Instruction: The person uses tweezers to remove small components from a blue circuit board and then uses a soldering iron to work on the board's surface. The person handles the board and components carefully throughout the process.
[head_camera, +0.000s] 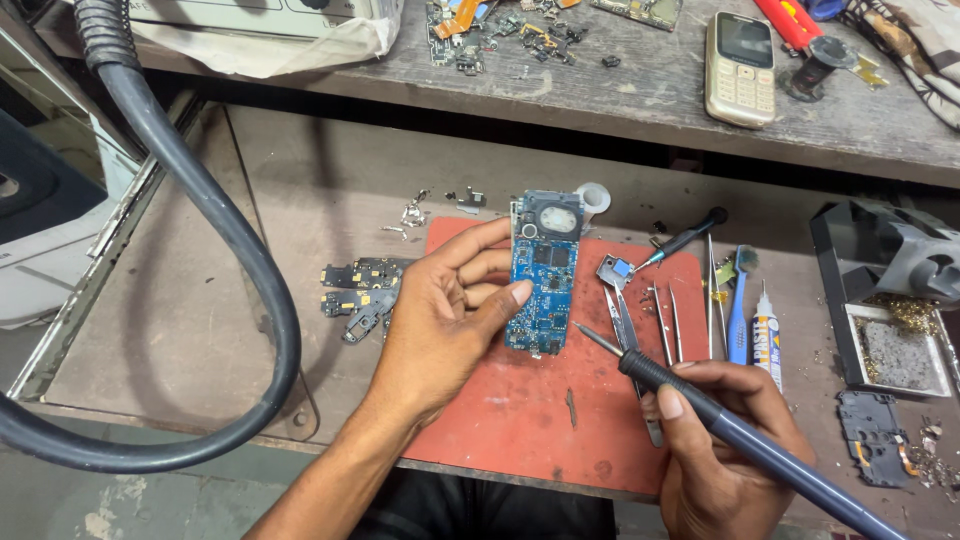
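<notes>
Circuit board (545, 275), blue, held upright over the red mat (520, 410), long axis running away from the person. Nearest: right hand (715, 440) closed round a soldering iron (720, 410), tip just beside the board's lower right edge, possibly touching. Left hand (440, 320) pinches the board's left side, thumb across its face. Past the mat: tweezers (668, 325), screwdriver (685, 240), keypad phone (740, 68) on the shelf.
</notes>
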